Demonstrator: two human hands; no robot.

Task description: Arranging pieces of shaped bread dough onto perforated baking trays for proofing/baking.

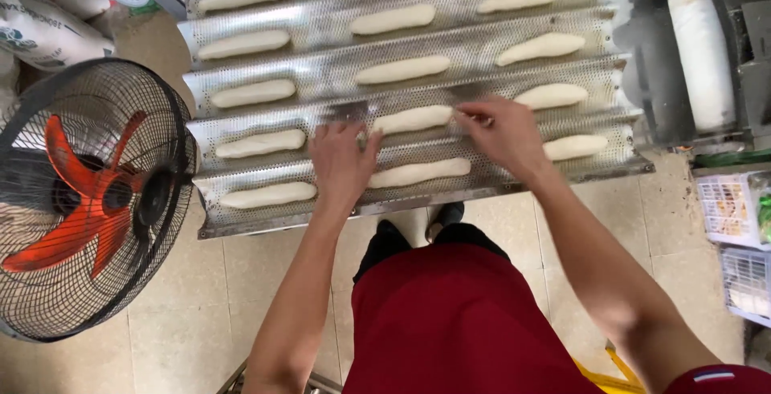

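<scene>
Item: dough piece [412, 118], pale, elongated, lying in the 2nd channel from the near edge of a perforated corrugated metal tray [482, 48]. Long axis runs left-right along the channel, approx. parallel to the tray's front lip. Position w/ respect to hands: sits between the two, slightly beyond both wrists. Left hand [341, 161]: palm down, fingers spread flat, tips at the left end of the piece; hand covers part of the ridge below, grip wide, holding nothing that can be seen. Right hand [502, 133]: fingers bent, tips touching or just beside the right end of the piece; grip narrow, whether it pinches dough cannot be told, blur at fingertips. Nearer hand: about equal, one at each end; right fingertips look closer to contact. Neighbours, same channel: one piece to the left [260, 143], one to the right [574, 147], both well apart from the hands. Channel in front: another long piece [419, 172] just under the left hand's thumb side, apart from the right. Channels beyond: approx. three pieces per row, all lying the same way. Surroundings: standing fan w/ orange blades [76, 201] at left on the tiled floor, sacks [40, 28] behind it, machine w/ white roller [695, 48] at right, wire baskets [735, 209] below it. Person wears a red apron [458, 322].
</scene>
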